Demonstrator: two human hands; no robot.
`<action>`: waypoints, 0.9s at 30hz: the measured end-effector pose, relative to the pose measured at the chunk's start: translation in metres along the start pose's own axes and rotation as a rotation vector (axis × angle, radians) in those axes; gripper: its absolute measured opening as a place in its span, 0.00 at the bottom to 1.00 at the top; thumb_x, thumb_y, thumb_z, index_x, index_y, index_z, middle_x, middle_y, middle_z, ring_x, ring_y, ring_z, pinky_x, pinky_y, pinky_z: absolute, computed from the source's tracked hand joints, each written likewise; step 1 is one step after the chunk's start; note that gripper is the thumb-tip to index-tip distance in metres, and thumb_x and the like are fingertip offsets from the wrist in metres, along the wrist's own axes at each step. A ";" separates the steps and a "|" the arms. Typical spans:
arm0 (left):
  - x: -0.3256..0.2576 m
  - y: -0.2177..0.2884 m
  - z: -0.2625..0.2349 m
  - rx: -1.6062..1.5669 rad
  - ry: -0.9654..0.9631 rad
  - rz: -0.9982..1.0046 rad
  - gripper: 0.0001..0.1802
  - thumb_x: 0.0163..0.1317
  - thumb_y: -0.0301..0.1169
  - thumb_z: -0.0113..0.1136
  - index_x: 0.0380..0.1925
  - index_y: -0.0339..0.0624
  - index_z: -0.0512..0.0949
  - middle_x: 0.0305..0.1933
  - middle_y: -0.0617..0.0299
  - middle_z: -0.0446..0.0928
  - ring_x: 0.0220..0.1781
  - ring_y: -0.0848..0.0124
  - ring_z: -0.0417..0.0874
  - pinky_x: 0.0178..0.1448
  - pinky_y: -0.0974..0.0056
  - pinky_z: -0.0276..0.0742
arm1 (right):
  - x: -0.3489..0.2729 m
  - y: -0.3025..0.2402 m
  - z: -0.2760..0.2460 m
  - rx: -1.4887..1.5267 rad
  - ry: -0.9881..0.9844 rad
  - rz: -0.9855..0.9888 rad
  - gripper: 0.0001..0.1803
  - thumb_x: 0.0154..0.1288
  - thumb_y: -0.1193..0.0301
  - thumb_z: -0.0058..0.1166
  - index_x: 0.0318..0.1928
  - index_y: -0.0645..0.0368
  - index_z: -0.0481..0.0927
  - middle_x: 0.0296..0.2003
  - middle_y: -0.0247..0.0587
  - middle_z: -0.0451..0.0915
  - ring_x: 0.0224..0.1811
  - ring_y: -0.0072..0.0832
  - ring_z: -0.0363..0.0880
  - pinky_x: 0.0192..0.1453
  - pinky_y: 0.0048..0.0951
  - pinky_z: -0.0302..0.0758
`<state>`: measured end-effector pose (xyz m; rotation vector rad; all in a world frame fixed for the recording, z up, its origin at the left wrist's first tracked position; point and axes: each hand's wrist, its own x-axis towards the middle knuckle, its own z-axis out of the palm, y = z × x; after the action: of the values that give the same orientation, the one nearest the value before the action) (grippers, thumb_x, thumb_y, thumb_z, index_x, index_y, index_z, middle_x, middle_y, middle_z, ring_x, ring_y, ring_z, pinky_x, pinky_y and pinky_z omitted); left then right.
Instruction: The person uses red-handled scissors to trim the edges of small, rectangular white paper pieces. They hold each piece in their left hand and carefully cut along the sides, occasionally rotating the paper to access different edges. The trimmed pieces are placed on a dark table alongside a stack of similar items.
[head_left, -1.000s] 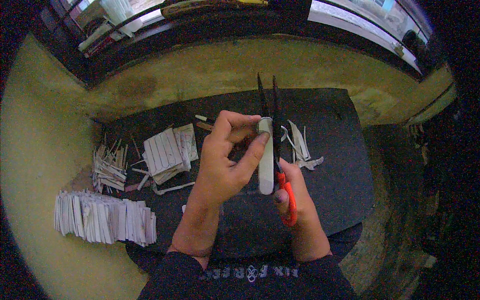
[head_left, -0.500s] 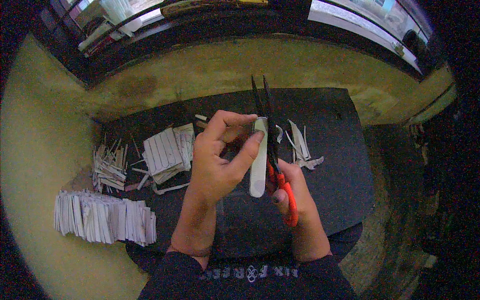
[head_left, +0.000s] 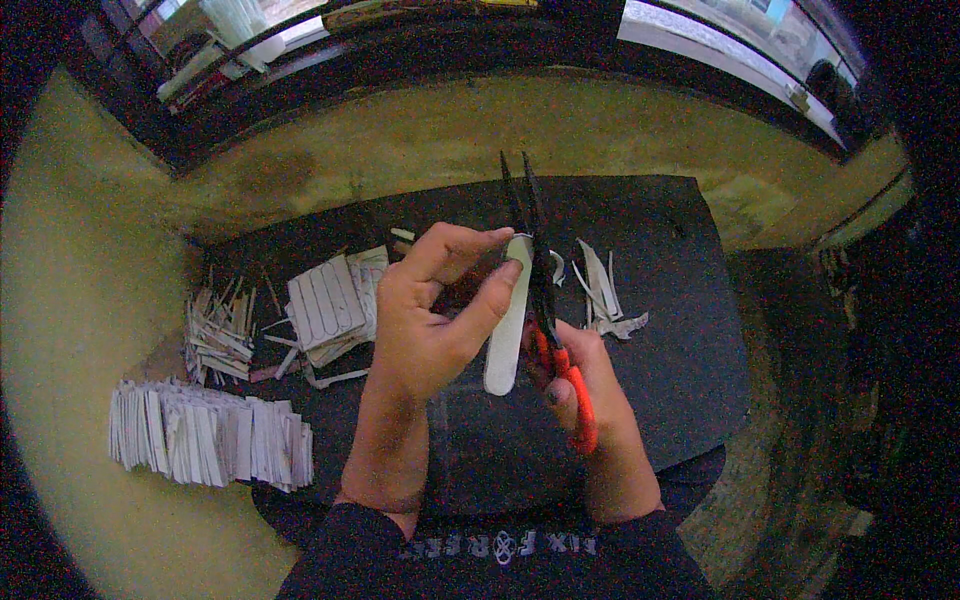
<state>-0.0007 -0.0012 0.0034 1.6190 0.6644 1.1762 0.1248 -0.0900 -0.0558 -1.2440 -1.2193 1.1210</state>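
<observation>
The left hand pinches a white strip between thumb and fingers, up over the middle of the black worktop. The right hand grips red-handled scissors, with the tips a bit apart, close by the strip's far end. It looks like the trimming step; scraps lie toward the worktop's right edge. The next snip calls for a still strip and fingers clear of the blades.
</observation>
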 end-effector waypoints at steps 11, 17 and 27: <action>-0.001 -0.004 -0.006 0.007 -0.120 0.009 0.12 0.49 0.21 0.56 0.36 0.37 0.71 0.27 0.63 0.76 0.28 0.83 0.73 0.29 0.77 0.67 | 0.000 0.011 0.006 -0.087 0.148 -0.131 0.52 0.33 0.32 0.49 0.43 0.73 0.64 0.19 0.41 0.70 0.21 0.27 0.68 0.25 0.29 0.65; -0.001 0.001 -0.006 -0.020 -0.118 -0.024 0.12 0.50 0.22 0.56 0.36 0.36 0.71 0.28 0.61 0.77 0.29 0.82 0.74 0.31 0.77 0.68 | 0.002 0.012 0.012 -0.026 0.239 -0.182 0.54 0.32 0.31 0.49 0.43 0.75 0.65 0.20 0.44 0.71 0.23 0.28 0.70 0.27 0.29 0.67; 0.001 0.005 -0.014 0.066 -0.102 -0.041 0.11 0.49 0.22 0.56 0.36 0.36 0.74 0.29 0.61 0.77 0.30 0.82 0.74 0.31 0.78 0.67 | 0.001 -0.003 0.001 -0.015 0.042 -0.041 0.50 0.31 0.34 0.54 0.40 0.72 0.66 0.21 0.41 0.71 0.25 0.21 0.66 0.28 0.27 0.67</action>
<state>-0.0136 0.0029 0.0086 1.7010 0.6737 1.0445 0.1233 -0.0890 -0.0531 -1.2429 -1.2185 1.0528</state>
